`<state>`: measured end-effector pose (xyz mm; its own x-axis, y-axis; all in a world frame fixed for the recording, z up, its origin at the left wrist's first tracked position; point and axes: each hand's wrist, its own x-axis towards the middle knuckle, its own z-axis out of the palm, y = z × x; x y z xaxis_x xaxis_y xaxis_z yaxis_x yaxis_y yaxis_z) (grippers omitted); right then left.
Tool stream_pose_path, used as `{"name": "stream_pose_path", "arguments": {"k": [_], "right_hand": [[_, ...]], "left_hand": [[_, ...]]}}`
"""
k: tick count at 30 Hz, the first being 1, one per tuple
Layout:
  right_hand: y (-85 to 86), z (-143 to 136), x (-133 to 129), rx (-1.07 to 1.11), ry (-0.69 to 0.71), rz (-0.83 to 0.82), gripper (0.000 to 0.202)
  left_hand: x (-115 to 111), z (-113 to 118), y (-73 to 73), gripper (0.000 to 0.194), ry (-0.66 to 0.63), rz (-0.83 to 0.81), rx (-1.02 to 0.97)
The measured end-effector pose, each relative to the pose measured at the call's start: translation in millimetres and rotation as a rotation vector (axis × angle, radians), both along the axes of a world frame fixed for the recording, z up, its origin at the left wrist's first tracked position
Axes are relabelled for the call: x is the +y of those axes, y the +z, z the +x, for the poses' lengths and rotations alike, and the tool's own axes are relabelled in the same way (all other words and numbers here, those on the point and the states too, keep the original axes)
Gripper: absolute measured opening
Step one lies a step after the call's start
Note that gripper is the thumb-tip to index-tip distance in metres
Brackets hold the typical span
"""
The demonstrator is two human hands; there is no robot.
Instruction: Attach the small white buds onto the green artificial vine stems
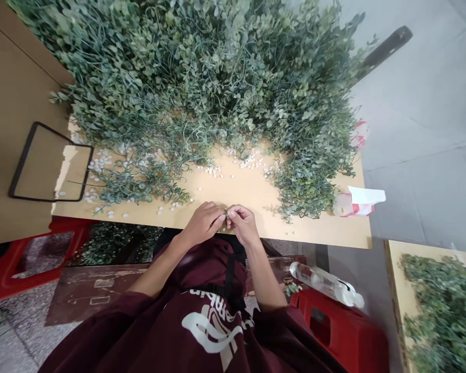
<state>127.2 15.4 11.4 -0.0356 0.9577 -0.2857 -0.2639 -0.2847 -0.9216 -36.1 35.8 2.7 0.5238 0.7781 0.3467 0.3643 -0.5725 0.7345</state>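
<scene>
Along the table's (326, 229) near side, artificial eucalyptus sprigs (130, 187) are lying at left; next, the left hand (205, 223) and right hand (242, 225) are pinching 1 tiny greenish piece (226, 212) between them, probably feeling light and bendy, best held by its end.

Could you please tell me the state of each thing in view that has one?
Left hand: fingers curled, pinching at a small green piece
Right hand: thumb and fingers pinched on that piece
Eucalyptus-like stems: heaped, tangled
Small white pieces: loose, scattered
Black rectangular frame: open in the middle
Pink-and-white packet: white sheet sticking out
Clear bottle: lying on its side
Red stool: upright, under the bottle
</scene>
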Motion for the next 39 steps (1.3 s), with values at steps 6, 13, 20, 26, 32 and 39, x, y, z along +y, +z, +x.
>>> {"name": "stream_pose_path", "arguments": {"k": [6, 13, 20, 26, 32, 39], "right_hand": [[-2.3, 0.6, -0.4, -0.008, 0.007, 0.027, 0.023], [-0.7, -1.5, -1.0, 0.025, -0.017, 0.012, 0.021], [-1.6, -0.8, -0.9, 0.052, -0.006, 0.007, 0.022], [-3.2, -0.3, -1.3, 0.043, 0.007, 0.016, 0.023], [-4.8, 0.4, -1.5, 0.090, -0.006, 0.025, 0.020], [-7.0, 1.3, -0.8, 0.062, 0.012, 0.026, 0.022]], "left_hand": [[1.4, -0.4, -0.1, 0.038, 0.000, 0.014, -0.005], [1.3, -0.6, 0.7, 0.036, -0.003, 0.018, -0.011], [1.5, 0.1, -1.7, 0.036, 0.010, 0.022, -0.001], [1.5, 0.3, -2.0, 0.034, 0.010, 0.023, -0.001], [2.2, 0.0, 0.3, 0.035, 0.012, 0.017, 0.032], [2.2, 0.7, -0.5, 0.034, 0.012, 0.006, 0.046]]}}
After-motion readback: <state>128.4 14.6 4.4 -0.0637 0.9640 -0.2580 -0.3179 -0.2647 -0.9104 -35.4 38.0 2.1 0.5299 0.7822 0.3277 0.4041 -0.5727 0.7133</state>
